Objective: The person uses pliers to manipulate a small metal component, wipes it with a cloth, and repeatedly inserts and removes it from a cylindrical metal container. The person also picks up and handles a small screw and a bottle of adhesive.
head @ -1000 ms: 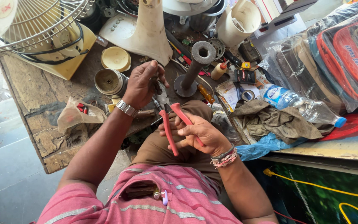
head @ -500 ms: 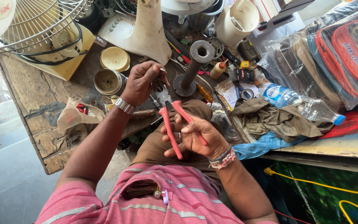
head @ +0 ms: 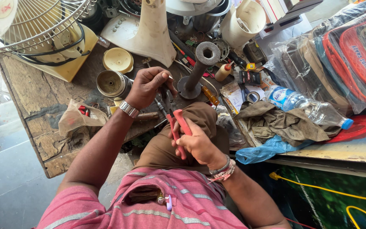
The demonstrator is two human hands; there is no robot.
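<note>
At the far left corner of the wooden bench (head: 30, 91), a wire fan guard (head: 43, 21) overhangs a yellow fan base (head: 70, 65), crowding that side. Nearer the front edge lies a crumpled plastic bag (head: 75, 118), with bare worn wood around it, the only free room on the bench. A small round motor housing (head: 113, 84) sits just beside the left hand (head: 147, 87), within easy reach. That hand is closed, fingertips pinching something small and thin, too small to tell what, held above the raised knee so it meets the tool. The right hand (head: 200, 144) is wrapped around the red-handled pliers (head: 175, 123), handles squeezed near together, nose pointing up toward the left hand's pinch; the work is held over the lap, off the bench's front edge. Behind stands a cream fan stand (head: 153, 29) and a grey pipe on a round flange (head: 200, 68). To the right, a rag (head: 284, 123), a plastic water bottle (head: 306, 106) and bagged backpacks (head: 344, 55) fill the bench to its right edge.
</note>
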